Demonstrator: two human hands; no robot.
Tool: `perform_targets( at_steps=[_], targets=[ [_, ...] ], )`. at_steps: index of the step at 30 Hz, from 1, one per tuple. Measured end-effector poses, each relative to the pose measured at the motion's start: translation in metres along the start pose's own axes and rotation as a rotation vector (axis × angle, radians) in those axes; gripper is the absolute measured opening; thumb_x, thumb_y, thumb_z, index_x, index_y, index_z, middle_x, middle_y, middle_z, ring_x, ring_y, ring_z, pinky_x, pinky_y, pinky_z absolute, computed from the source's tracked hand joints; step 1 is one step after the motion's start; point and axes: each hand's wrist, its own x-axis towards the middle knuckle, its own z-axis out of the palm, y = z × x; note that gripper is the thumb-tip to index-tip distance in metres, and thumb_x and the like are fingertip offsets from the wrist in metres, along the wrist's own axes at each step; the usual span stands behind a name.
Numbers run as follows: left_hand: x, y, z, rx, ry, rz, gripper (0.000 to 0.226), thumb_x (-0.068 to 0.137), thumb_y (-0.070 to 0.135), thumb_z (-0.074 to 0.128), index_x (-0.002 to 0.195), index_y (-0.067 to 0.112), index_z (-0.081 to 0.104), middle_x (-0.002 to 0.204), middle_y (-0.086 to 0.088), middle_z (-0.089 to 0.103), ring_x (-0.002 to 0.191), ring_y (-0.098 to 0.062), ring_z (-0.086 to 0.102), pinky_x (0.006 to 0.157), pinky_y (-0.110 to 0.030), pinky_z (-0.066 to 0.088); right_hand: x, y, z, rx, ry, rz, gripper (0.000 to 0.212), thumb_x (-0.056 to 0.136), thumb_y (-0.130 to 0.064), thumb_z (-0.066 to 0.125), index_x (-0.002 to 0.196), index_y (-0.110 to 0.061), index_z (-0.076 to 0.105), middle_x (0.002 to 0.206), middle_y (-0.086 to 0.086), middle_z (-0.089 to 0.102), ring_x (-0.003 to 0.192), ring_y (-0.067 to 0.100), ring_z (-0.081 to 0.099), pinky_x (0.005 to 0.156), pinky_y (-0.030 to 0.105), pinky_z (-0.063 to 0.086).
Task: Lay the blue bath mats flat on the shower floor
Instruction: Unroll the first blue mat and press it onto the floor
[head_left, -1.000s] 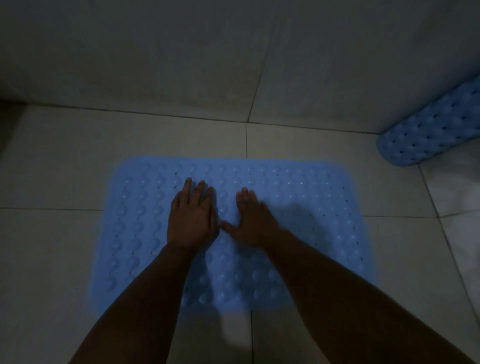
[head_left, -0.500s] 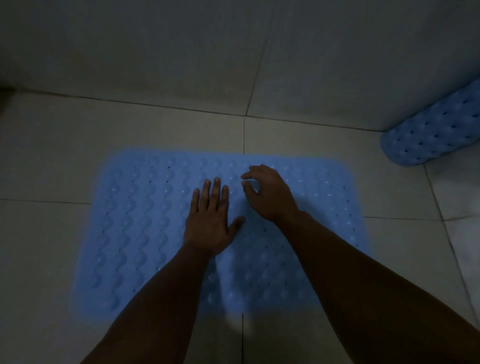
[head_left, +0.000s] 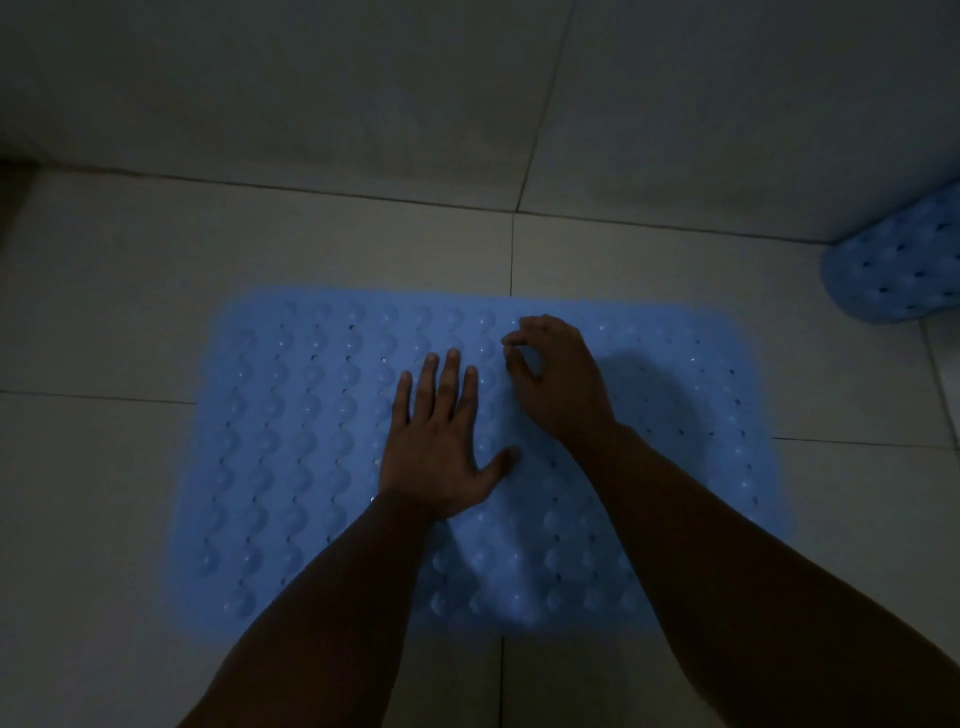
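Observation:
A blue bath mat (head_left: 291, 441) with rows of bumps and small holes lies spread flat on the tiled shower floor (head_left: 93, 519). My left hand (head_left: 436, 447) rests palm down on its middle, fingers straight and apart. My right hand (head_left: 558, 384) hovers just right of it over the mat, fingers curled with thumb and forefinger close together, holding nothing that I can see. A second blue mat (head_left: 898, 265) lies rolled up at the right edge, against the wall; only its end shows.
The tiled wall (head_left: 363, 93) rises just beyond the mat's far edge. Bare pale floor tiles lie to the left of the mat and between the flat mat and the rolled one. The light is dim.
Both hands have shifted right across the mat. My right hand lifted from flat on the mat and curled its fingers. The view drifted slightly left.

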Motion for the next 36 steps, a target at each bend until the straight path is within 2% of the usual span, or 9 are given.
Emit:
perform_targets(
  at_steps=[4, 6, 8, 10, 13, 16, 21, 31, 36],
  targets=[
    [0.007, -0.011, -0.022, -0.205, -0.131, 0.018, 0.091, 0.093, 0.072, 0.025, 0.164, 0.019, 0.006, 0.171, -0.007, -0.013, 0.156, -0.025, -0.017, 0.127, -0.05, -0.006, 0.006, -0.019, -0.013, -0.012, -0.006, -0.034, 0.03, 0.093, -0.031, 0.057, 0.105, -0.011, 0.074, 0.109, 0.009, 0.07, 0.108, 0.027, 0.063, 0.096, 0.045, 0.05],
    [0.006, -0.024, -0.041, -0.314, -0.074, 0.021, 0.076, 0.095, 0.058, 0.03, 0.16, 0.017, 0.028, 0.169, -0.009, 0.019, 0.157, -0.027, 0.011, 0.127, -0.047, 0.016, 0.007, -0.037, -0.017, 0.002, -0.006, -0.001, 0.029, 0.093, -0.033, 0.058, 0.109, -0.015, 0.073, 0.112, 0.006, 0.068, 0.109, 0.026, 0.062, 0.095, 0.042, 0.05],
    [-0.002, -0.043, -0.053, -0.296, 0.101, 0.017, 0.064, 0.097, 0.045, 0.031, 0.147, 0.012, 0.052, 0.15, -0.012, 0.053, 0.146, -0.034, 0.039, 0.115, -0.049, 0.04, 0.004, -0.055, -0.011, 0.02, -0.043, 0.041, 0.033, 0.092, -0.038, 0.056, 0.114, -0.017, 0.071, 0.117, 0.004, 0.066, 0.113, 0.024, 0.06, 0.098, 0.04, 0.048],
    [-0.01, -0.065, -0.056, -0.212, 0.217, -0.004, 0.059, 0.097, 0.039, 0.031, 0.135, 0.008, 0.063, 0.137, -0.015, 0.064, 0.139, -0.04, 0.047, 0.108, -0.051, 0.045, -0.007, -0.074, 0.009, 0.016, -0.079, 0.033, 0.038, 0.091, -0.039, 0.052, 0.118, -0.017, 0.069, 0.121, 0.005, 0.066, 0.116, 0.025, 0.059, 0.101, 0.042, 0.048],
    [-0.023, -0.093, -0.062, -0.135, 0.226, -0.088, 0.057, 0.094, 0.038, 0.033, 0.134, 0.011, 0.064, 0.138, -0.012, 0.063, 0.144, -0.038, 0.042, 0.102, -0.053, 0.046, -0.03, -0.098, 0.055, -0.071, -0.102, -0.036, 0.049, 0.092, -0.034, 0.048, 0.132, -0.01, 0.063, 0.137, 0.016, 0.06, 0.134, 0.035, 0.05, 0.11, 0.049, 0.042],
    [-0.029, -0.108, -0.068, -0.113, 0.214, -0.134, 0.059, 0.093, 0.037, 0.031, 0.138, 0.011, 0.061, 0.143, -0.011, 0.059, 0.148, -0.036, 0.036, 0.105, -0.055, 0.043, -0.054, -0.111, 0.099, -0.227, -0.24, -0.047, 0.067, 0.094, -0.036, 0.042, 0.155, -0.009, 0.033, 0.164, 0.018, 0.023, 0.154, 0.036, 0.013, 0.123, 0.056, 0.018],
    [-0.041, -0.128, -0.072, -0.109, 0.235, -0.173, 0.058, 0.096, 0.036, 0.031, 0.14, 0.011, 0.058, 0.147, -0.012, 0.055, 0.15, -0.035, 0.032, 0.108, -0.058, 0.041, -0.078, -0.114, 0.136, -0.502, -0.225, -0.09, 0.089, 0.093, -0.062, 0.027, 0.16, -0.005, 0.007, 0.167, 0.019, -0.006, 0.155, 0.033, -0.012, 0.124, 0.058, -0.001],
    [-0.047, -0.159, -0.069, -0.101, 0.242, -0.208, 0.056, 0.098, 0.034, 0.032, 0.141, 0.01, 0.057, 0.147, -0.013, 0.055, 0.149, -0.036, 0.033, 0.106, -0.056, 0.043, -0.077, -0.118, 0.138, -0.456, -0.186, -0.059, 0.092, 0.095, -0.073, 0.026, 0.161, -0.01, 0.008, 0.169, 0.01, -0.005, 0.155, 0.025, -0.014, 0.125, 0.054, 0.0],
    [-0.044, -0.159, -0.074, -0.127, 0.259, -0.212, 0.056, 0.097, 0.034, 0.032, 0.14, 0.01, 0.059, 0.146, -0.013, 0.056, 0.148, -0.037, 0.035, 0.105, -0.056, 0.043, -0.06, -0.131, 0.123, -0.434, -0.347, 0.012, 0.088, 0.095, -0.069, 0.024, 0.159, -0.01, 0.014, 0.169, 0.012, 0.0, 0.156, 0.029, -0.002, 0.124, 0.055, 0.007]
  ],
)
